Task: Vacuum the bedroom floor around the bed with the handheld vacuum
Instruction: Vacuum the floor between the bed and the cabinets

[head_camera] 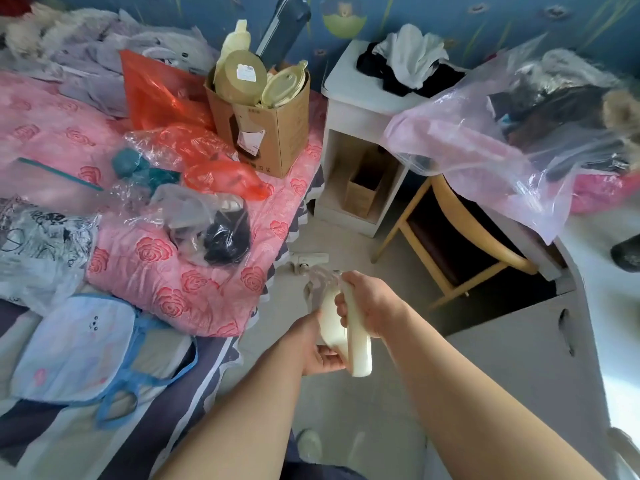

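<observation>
Head view: the vacuum [358,351] is held in both hands above the floor [346,410], just off the bed [214,358] edge. The right hand [370,306] curls its fingers round the handle. The left hand [311,344], nearer the bed, grips the body from below. Its long axis runs away from the person, down to the nozzle [308,260] on the floor beside the bed, so the next stroke likely pushes forward along that edge.

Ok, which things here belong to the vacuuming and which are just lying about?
Job: handheld vacuum, its floor head, left hand and right hand holding it, floor beside the bed.
Lying about: cardboard box, orange bags, nightstand, chair.
</observation>
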The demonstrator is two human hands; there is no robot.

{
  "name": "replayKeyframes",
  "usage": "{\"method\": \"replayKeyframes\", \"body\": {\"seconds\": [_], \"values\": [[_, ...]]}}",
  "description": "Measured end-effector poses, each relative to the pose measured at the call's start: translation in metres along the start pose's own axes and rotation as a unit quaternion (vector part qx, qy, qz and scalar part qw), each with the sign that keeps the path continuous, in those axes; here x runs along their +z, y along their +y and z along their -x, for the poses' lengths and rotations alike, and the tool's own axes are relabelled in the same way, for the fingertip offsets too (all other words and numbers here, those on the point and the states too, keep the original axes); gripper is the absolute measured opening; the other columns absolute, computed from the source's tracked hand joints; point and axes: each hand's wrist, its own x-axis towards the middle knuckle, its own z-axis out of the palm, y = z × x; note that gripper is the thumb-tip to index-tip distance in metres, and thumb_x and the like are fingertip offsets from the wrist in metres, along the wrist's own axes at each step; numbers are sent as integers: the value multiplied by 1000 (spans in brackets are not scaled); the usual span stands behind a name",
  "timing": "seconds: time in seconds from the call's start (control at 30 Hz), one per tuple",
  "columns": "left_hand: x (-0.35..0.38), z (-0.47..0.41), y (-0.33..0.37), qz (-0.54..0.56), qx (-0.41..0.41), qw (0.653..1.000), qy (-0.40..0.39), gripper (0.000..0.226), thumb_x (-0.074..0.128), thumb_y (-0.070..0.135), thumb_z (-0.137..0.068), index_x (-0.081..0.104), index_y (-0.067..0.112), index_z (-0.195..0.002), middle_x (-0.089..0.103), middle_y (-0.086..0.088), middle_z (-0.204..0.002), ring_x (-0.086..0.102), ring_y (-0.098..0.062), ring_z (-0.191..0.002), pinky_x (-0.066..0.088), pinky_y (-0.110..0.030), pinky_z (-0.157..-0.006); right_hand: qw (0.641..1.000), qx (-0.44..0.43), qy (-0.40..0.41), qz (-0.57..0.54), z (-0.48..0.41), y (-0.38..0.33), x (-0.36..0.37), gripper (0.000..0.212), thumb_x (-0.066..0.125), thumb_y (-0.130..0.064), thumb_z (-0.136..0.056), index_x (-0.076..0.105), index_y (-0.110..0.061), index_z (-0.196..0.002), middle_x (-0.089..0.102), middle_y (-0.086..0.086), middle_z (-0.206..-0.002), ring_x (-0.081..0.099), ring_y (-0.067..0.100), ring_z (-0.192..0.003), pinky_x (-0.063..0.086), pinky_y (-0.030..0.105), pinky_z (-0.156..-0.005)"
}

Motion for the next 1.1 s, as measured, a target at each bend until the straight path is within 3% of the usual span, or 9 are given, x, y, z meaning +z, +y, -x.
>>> {"method": "replayKeyframes", "body": {"seconds": [0.37,0.53,1.1], "values": [[-24,32,-54,2,7,1000,-1,23,62,30,-97,61,7,-94,66,-23,-96,65,-41,-105,48,-60,-100,1000,5,-6,14,47,44,7,26,47,-22,-94,56,-1,-81,46,12,-61,40,21,-43,34,26,-47],[-44,43,-74,1,3,1000,-4,23,61,30,-97,60,7,-94,65,-24,-101,63,-42,-115,48,-60,-100,1000,3,-1,17,62,66,19,25,46,-22,-93,56,-3,-81,46,11,-60,41,20,-42,35,25,-47],[-160,96,-152,-23,-30,999,-3,27,55,35,-101,57,8,-101,62,-30,-114,66,-45,-107,50,-63,-95,999,17,48,-19,148,172,95,21,43,-16,-88,49,-7,-70,40,8,-61,34,19,-44,28,24,-47]]}}
